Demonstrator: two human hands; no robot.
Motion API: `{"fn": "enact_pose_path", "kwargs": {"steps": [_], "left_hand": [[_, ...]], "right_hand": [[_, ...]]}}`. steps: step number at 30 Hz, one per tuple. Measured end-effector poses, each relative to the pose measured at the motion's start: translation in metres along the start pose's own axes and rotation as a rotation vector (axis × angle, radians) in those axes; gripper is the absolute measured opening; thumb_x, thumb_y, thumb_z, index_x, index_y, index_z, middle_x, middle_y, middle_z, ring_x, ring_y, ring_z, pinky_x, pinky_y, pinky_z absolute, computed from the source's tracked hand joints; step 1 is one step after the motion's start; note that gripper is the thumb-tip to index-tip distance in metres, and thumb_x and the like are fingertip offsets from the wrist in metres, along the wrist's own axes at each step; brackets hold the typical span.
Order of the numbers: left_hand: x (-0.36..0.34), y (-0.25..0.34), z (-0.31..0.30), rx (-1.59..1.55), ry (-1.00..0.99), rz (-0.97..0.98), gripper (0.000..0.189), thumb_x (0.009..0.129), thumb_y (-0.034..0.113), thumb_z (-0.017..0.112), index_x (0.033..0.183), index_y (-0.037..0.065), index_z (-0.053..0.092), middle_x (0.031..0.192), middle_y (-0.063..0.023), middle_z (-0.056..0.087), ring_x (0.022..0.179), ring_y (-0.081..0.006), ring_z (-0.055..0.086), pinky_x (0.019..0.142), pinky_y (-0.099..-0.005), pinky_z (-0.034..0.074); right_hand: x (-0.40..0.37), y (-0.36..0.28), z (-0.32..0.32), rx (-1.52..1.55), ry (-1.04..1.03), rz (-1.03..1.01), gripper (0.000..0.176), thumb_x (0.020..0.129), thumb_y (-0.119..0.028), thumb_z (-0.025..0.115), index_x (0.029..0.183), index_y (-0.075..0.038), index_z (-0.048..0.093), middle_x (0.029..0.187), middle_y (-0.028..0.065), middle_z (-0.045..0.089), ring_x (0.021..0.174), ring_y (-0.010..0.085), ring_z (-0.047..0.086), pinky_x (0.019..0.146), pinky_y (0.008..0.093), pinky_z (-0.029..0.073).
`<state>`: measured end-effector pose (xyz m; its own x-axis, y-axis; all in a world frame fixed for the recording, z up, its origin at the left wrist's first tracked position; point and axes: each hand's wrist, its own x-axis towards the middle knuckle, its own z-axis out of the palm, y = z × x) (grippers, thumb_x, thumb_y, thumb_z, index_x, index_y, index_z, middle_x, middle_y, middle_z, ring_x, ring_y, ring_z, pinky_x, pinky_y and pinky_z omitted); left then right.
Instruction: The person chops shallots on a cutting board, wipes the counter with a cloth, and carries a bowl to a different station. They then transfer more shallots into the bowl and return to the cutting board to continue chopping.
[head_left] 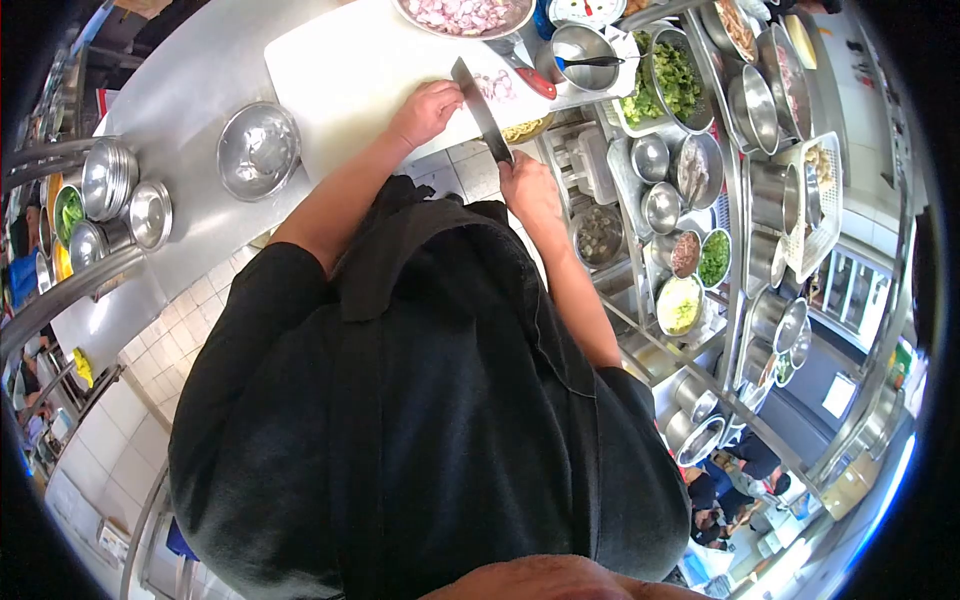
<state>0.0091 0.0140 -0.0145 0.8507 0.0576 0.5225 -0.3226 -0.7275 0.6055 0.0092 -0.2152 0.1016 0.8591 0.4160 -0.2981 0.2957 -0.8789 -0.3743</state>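
Note:
My right hand (532,188) grips the handle of a kitchen knife (483,113), whose broad blade slants up across a white cutting board (340,70). My left hand (428,112) rests on the board just left of the blade, its fingers curled together; what lies under them is hidden. Right beside the blade is a small pile of chopped pinkish-purple pieces, like shallot or red onion (498,87). A steel bowl (400,8) full of similar pieces stands at the board's far edge. A red-handled tool (535,82) lies right of the pile.
On the steel counter (190,85) at left sits a steel bowl (258,150), with stacked bowls (108,177) further left. Racks at right carry chopped greens (677,80), a container of chopped green herbs (714,257) and several steel containers. Other people (735,485) are at lower right.

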Motion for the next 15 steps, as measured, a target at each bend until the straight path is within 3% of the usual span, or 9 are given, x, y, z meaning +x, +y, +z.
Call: {"fn": "enact_pose_path", "kwargs": {"steps": [6, 15], "left_hand": [[0.000, 0.004, -0.003, -0.022, -0.008, -0.046, 0.007, 0.088, 0.007, 0.065, 0.091, 0.003, 0.070, 0.101, -0.0100, 0.069, 0.094, -0.0284, 0.066, 0.085, -0.0365, 0.053], [-0.003, 0.002, 0.000, -0.042, 0.016, -0.059, 0.007, 0.087, 0.009, 0.066, 0.092, 0.005, 0.070, 0.101, -0.0096, 0.069, 0.094, -0.0286, 0.066, 0.085, -0.0383, 0.054]], "right_hand": [[0.012, 0.009, 0.026, 0.001, -0.012, -0.009, 0.027, 0.092, -0.026, 0.058, 0.097, 0.000, 0.065, 0.090, 0.0285, 0.068, 0.090, 0.0461, 0.066, 0.083, 0.0535, 0.052], [-0.006, 0.001, -0.005, 0.048, -0.012, -0.003, 0.028, 0.092, -0.026, 0.057, 0.096, 0.001, 0.064, 0.091, 0.0294, 0.067, 0.089, 0.0477, 0.065, 0.082, 0.0546, 0.051]]}}
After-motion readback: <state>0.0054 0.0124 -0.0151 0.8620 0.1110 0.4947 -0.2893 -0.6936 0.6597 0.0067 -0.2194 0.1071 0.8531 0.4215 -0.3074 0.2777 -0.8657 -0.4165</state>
